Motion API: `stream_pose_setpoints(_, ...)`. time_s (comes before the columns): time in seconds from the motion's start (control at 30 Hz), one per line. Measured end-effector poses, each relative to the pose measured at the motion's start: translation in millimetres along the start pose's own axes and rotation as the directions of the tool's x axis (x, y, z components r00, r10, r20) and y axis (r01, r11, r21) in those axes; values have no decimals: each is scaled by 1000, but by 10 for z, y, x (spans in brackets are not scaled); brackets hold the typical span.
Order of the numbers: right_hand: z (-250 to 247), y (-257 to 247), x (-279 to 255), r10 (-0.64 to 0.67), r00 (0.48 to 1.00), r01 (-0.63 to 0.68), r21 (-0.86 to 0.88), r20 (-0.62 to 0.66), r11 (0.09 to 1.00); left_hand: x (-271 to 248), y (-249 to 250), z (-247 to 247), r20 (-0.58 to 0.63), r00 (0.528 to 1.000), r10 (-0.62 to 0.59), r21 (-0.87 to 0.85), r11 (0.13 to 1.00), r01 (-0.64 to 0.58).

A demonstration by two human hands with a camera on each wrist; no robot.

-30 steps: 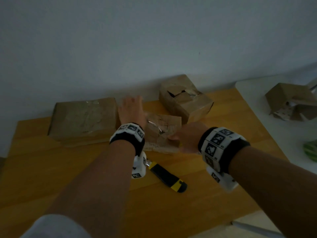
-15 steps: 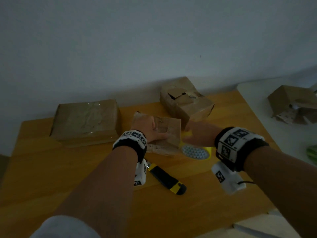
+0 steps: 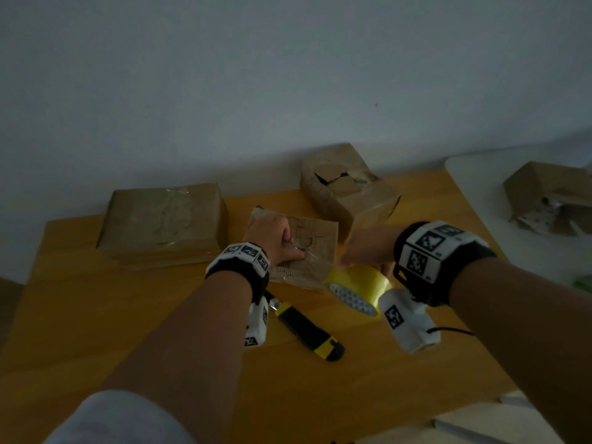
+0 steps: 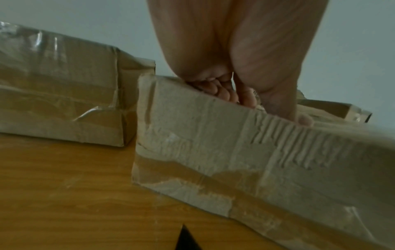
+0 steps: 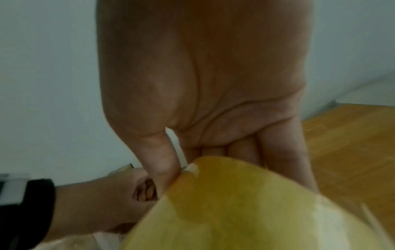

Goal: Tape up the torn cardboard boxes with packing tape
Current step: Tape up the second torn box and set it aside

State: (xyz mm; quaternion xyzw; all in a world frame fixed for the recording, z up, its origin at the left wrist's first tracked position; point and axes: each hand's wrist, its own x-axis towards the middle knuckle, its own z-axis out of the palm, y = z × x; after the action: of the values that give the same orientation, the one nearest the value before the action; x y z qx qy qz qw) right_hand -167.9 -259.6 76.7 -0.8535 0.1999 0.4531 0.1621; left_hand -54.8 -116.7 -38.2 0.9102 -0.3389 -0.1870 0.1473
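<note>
A small torn cardboard box (image 3: 315, 251) (image 4: 245, 152) lies mid-table. My left hand (image 3: 275, 237) (image 4: 230, 81) rests on its top with fingers curled at the torn flap and the thumb (image 4: 299, 116) on the near top edge. Just right of the box, my right hand (image 3: 368, 248) (image 5: 203, 101) grips a roll of yellow packing tape (image 3: 358, 288) (image 5: 256, 203), thumb (image 5: 162, 162) on its left rim, fingers behind it. Whether a strip runs from the roll to the box is not visible.
A large taped box (image 3: 163, 219) (image 4: 59, 94) sits at the back left, and a torn box (image 3: 349, 193) at the back right of the wooden table (image 3: 96, 315). A yellow-black utility knife (image 3: 307, 328) lies near my left wrist. Another torn box (image 3: 544, 197) is on the white surface to the right.
My left hand came back from beyond the small box and settled on its top. My right hand drew away to the right, and the yellow tape roll has come into view in it.
</note>
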Motion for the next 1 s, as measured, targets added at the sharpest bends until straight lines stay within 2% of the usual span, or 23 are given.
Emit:
stream_pose_setpoints(0.07,50,7,56,6,1000,-6,-74,-1,997,6,-4,-10,12,1000,0,16,1000,0)
stream_pose_setpoints(0.17,176,65,166,45,999,-46,-82,-11,996,18,-5,-41,53,998,-17,17,1000,17)
stream_pose_setpoints(0.23,261,116,227,31,999,-33,-69,-42,997,18,32,-59,80,996,-46,24,999,44)
stream_pose_setpoints(0.33,330,144,283,-26,997,23,-34,-77,999,9,135,-84,131,987,-95,124,989,78)
stream_pose_setpoints(0.47,369,187,389,-25,992,20,-39,-127,999,21,148,-82,106,990,-89,118,990,76)
stream_pose_setpoints(0.57,382,237,490,-62,973,45,-79,-224,996,35,101,-102,116,991,-62,98,994,51)
stream_pose_setpoints(0.63,361,258,533,-100,934,90,-46,-343,995,69,55,-134,124,992,-23,82,997,13)
stream_pose_setpoints(0.7,321,250,548,-158,841,189,6,-517,982,115,9,-186,107,994,36,97,994,-46)
stream_pose_setpoints(0.77,272,190,568,-197,781,259,20,-592,966,154,-15,-254,112,990,87,110,989,-100)
stream_pose_setpoints(0.9,250,17,669,-274,858,285,-40,-434,958,169,-78,-316,95,990,101,122,986,-112)
stream_pose_setpoints(1.0,262,-75,778,-237,900,243,-29,-366,970,47,-112,-331,-35,997,62,-5,998,-62)
